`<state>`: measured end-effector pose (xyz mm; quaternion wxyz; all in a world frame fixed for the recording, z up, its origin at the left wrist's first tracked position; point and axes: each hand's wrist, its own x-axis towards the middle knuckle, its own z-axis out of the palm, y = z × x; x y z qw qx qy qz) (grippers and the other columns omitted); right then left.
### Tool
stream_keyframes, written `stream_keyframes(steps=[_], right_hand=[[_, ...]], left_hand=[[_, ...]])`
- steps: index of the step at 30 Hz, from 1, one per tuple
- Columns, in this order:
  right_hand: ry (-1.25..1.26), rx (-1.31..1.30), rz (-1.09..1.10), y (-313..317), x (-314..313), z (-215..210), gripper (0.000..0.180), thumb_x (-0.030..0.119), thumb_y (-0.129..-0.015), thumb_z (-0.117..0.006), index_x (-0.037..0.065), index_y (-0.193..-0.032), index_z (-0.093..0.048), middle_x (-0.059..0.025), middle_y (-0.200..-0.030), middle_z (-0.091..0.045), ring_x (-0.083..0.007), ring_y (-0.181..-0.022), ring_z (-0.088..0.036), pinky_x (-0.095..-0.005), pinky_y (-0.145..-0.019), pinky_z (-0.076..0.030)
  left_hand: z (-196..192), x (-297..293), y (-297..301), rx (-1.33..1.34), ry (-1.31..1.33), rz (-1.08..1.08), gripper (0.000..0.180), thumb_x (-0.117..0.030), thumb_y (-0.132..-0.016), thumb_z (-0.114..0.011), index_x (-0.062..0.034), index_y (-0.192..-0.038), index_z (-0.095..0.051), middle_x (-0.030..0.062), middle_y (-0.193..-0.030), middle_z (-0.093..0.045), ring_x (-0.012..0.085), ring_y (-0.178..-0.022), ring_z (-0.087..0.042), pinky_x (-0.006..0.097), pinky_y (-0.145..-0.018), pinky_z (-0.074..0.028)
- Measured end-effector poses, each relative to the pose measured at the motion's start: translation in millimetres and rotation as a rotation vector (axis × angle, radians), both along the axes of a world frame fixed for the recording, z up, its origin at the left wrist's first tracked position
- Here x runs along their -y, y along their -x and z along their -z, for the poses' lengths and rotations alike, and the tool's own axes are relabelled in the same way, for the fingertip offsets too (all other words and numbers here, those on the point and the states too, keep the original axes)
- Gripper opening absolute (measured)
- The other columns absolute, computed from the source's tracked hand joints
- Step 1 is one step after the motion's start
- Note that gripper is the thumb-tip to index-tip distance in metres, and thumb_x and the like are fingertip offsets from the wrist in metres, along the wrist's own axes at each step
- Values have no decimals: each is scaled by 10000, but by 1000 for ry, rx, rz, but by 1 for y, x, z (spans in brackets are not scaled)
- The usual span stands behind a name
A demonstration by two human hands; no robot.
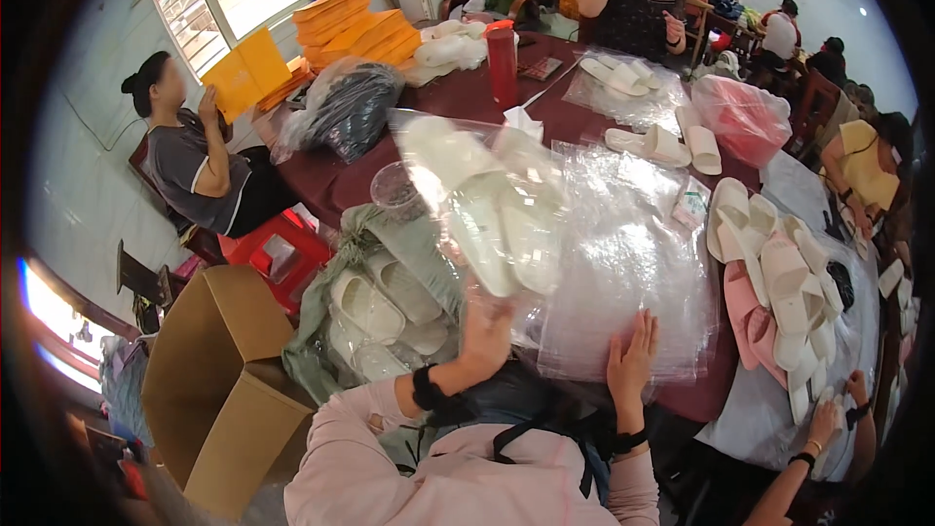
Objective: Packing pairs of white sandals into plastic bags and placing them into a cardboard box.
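In my left hand (487,331) is a pair of white slippers (477,234) inside a clear plastic bag, raised above the table and blurred by motion. The fingers of that hand are partly hidden behind the bag. My right hand (633,356) lies with fingers stretched out on the near edge of a stack of clear plastic bags (614,273). Left of my left hand, an open green woven sack (326,331) contains several bagged white slippers (370,307).
A cardboard box (219,370) and a red stool (282,253) stand left. White and pink slippers (779,273) are piled at right, near another person's hands (828,429). Across the dark red table (443,97) are a red tumbler (502,68), orange stacks (341,29) and a person (638,10).
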<state>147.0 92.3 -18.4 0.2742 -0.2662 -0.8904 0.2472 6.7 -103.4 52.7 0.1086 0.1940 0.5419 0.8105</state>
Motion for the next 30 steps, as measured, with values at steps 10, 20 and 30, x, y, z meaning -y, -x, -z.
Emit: stream_keyframes(steps=[10,20,30], right_hand=[[-76,45,57,-1,0,-2,519,210,-897,-567,-18,-1339,-421,-238,-1424,-390,-429,-1350,-300,-502,-1098,-255],[-126,42,102,-6,-4,-3,542,211,-873,-579,-24,-1337,-426,-236,-1406,-414,-441,-1334,-319,-520,-1080,-277],[-132,49,76,-1,2,1,543,254,-866,-583,-26,-1313,-451,-219,-1389,-436,-435,-1319,-345,-530,-1062,-305]], left_hand=[[32,155,47,-598,1131,-733,465,-72,-902,-482,62,-1338,-387,224,-1380,-384,322,-1328,-317,385,-1115,-207],[73,151,6,-23,746,-638,730,17,-856,-512,-19,-1488,-149,150,-1399,-348,236,-1216,-410,332,-1035,-326],[163,246,44,-765,1268,-245,408,-202,-948,-488,22,-1289,-488,216,-1282,-522,353,-1152,-509,441,-976,-420]])
